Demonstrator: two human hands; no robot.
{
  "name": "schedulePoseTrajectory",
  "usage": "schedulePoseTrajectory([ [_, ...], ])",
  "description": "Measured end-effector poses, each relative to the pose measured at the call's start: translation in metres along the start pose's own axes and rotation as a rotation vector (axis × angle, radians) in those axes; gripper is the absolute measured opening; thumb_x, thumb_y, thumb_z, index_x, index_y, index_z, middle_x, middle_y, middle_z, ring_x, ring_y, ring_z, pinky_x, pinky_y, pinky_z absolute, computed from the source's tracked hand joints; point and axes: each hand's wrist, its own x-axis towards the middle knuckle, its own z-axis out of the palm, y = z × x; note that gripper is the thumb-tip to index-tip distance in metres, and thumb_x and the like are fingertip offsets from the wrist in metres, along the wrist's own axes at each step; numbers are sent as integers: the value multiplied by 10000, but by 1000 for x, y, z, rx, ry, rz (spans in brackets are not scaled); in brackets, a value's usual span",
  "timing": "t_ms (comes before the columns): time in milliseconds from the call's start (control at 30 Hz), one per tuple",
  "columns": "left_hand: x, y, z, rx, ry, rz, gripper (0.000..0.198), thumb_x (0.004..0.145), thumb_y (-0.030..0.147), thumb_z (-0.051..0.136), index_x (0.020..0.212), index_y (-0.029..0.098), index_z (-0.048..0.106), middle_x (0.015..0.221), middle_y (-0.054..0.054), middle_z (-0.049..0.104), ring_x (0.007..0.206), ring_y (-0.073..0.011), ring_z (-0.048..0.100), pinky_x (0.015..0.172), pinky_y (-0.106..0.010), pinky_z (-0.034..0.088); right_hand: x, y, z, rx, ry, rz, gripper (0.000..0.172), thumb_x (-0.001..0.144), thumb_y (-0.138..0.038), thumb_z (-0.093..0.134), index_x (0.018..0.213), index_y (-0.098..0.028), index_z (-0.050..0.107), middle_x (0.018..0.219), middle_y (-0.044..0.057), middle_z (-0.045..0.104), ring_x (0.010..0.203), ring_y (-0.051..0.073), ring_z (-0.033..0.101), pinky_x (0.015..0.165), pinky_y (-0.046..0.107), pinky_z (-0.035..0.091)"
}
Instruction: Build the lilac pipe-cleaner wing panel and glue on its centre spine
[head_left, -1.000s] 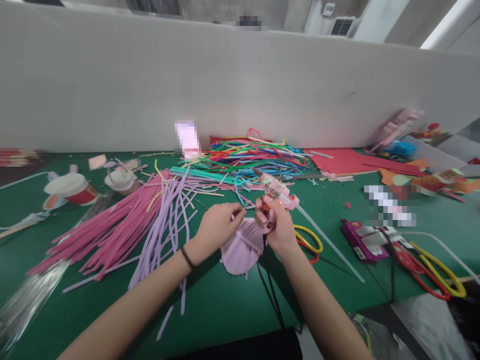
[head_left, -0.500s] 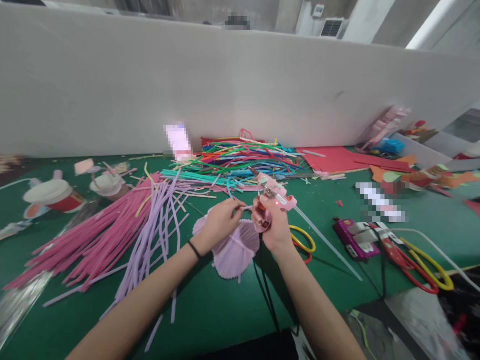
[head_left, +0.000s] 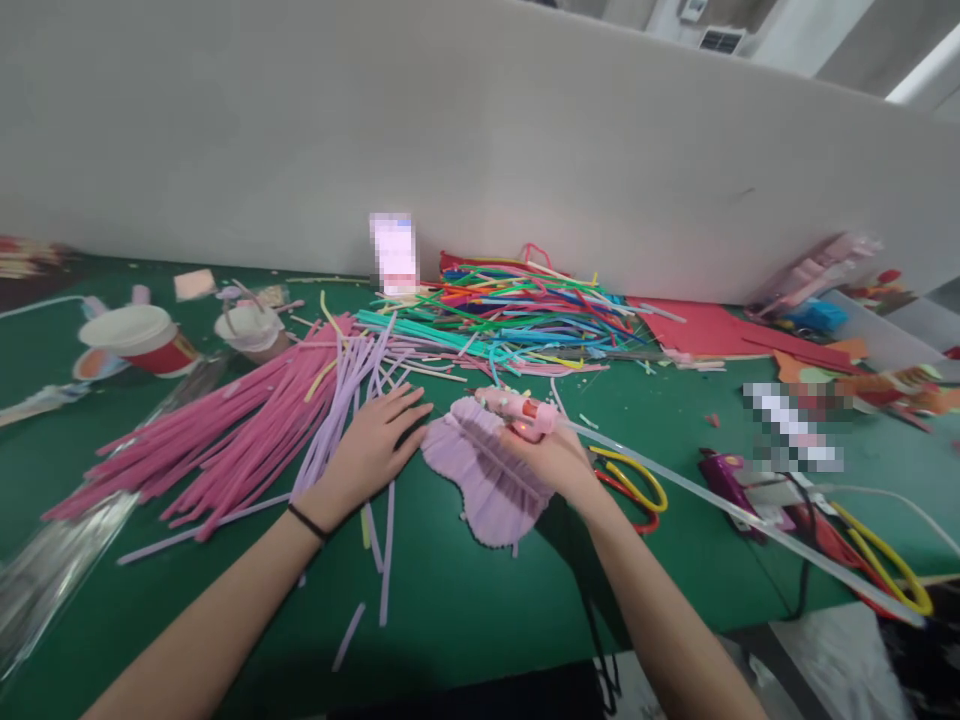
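Left hand point(head_left: 379, 440): shifted off the lilac piece point(head_left: 487, 490); grip wide, nothing visible held.
Glue gun point(head_left: 510, 403): swung lower; right hand point(head_left: 551, 457) grip closed round it, likely for steadiness.
Lilac piece: on worktop point(head_left: 450, 620) between hands, probably for easy reach.

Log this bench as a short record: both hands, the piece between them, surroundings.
Right hand: grips pink hot-glue gun, clear glue stick sticking out its back
Left hand: fingers spread, over lilac pipe cleaners
Between hands: ribbed lilac piece on green tabletop
Left side: pink pipe cleaners, red-and-white paper cup
Far side: multicoloured pipe-cleaner heap, red sheets
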Motion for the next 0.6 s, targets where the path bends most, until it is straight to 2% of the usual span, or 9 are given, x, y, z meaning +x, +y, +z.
schedulePoseTrajectory([
  [100,-1,6,1,-21,-48,29,409,956,368,454,1304,196,583,1414,-101,547,1389,-274,393,1143,-504,312,1,2,7,-90,-94,16,249,816,-253,623,1027,-277,753,1093,25,727,1063,259,644,985,420,464],
  [200,-3,9,2,-3,-101,50,432,963,390,437,1314,179,575,1432,-113,527,1399,-287,374,1149,-523,285,2,9,10,-148,-72,61,178,786,-249,652,925,-261,763,929,31,744,959,262,663,894,404,513],
  [267,-5,9,3,9,-115,55,445,969,397,421,1322,167,567,1442,-118,515,1404,-287,366,1150,-524,279,4,14,10,-183,-85,79,188,769,-223,646,921,-256,752,890,18,736,956,260,659,857,383,530],
  [400,-6,10,3,34,-131,51,446,980,389,392,1309,148,573,1438,-114,521,1407,-282,362,1153,-519,277,9,19,11,-321,-174,37,287,784,-192,585,1025,-250,729,987,9,730,1024,263,649,888,376,528],
  [500,-6,11,3,44,-129,39,459,981,375,385,1335,129,542,1439,-122,517,1410,-280,357,1154,-515,281,13,18,12,-417,-165,2,352,792,-171,550,1085,-272,719,1073,8,723,1028,270,655,903,393,523],
  [600,-6,12,3,49,-109,28,472,979,360,386,1354,103,511,1437,-142,515,1412,-283,352,1155,-506,285,15,20,14,-510,-134,14,372,784,-170,543,1082,-300,725,1093,-6,725,971,273,674,854,408,537],
])
